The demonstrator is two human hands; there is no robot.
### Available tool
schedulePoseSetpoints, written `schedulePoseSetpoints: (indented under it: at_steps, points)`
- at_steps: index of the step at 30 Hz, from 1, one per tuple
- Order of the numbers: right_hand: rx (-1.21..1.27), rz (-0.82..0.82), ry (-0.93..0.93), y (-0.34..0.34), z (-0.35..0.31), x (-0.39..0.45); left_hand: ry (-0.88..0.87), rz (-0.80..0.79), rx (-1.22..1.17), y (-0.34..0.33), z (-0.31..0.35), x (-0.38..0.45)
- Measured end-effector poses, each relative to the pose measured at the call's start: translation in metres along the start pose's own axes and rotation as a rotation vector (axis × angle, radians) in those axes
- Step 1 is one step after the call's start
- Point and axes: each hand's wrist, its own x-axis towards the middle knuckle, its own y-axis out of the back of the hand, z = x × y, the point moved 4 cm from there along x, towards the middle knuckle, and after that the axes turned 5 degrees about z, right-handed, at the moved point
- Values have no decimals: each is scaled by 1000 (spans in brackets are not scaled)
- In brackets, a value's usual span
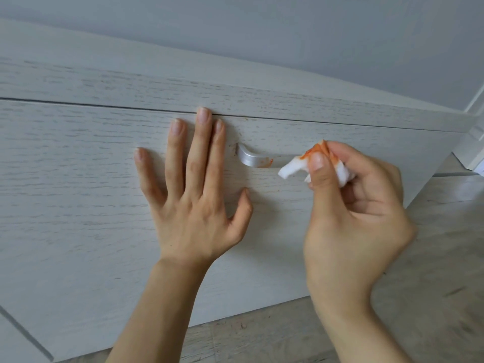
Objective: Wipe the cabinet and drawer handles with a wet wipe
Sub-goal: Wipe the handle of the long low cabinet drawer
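Note:
A curved silver handle (251, 158) sits on a pale wood-grain drawer front (78, 166). An orange smear clings to the handle's right end and specks mark the wood at its left. My left hand (193, 189) lies flat on the drawer front just left of the handle, fingers spread. My right hand (351, 205) pinches a bunched white wet wipe (293, 167), stained orange at its top, just right of the handle's visible part. The wipe and my thumb hide the handle's right portion.
The cabinet top panel (183, 95) runs above the drawer gap. A grey wall (288, 30) rises behind. Pale wood-look floor (432, 258) lies at the lower right, with a white door frame (475, 142) at the far right edge.

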Motion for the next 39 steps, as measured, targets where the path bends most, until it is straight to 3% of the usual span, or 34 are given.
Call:
schedulePoseSetpoints:
  at_steps: [5,17,25,28,33,39]
  points:
    - [27,3,17,-6,3,-3,-2,4,2,0,-1,0]
    - [-310,-93,423,-7,6,-6,1,-12,1,1,0,0]
    - [-214,-69,274,-5,11,0,-4,-17,-11,2,0,1]
    - [-247,-137,343,-11,6,-6,6,-18,-1,1,0,1]
    - [-202,-34,211,-7,10,-3,1,-26,-13,2,1,1]
    - [-179,-72,207,-16,1,-10,4,-27,-18,2,0,1]
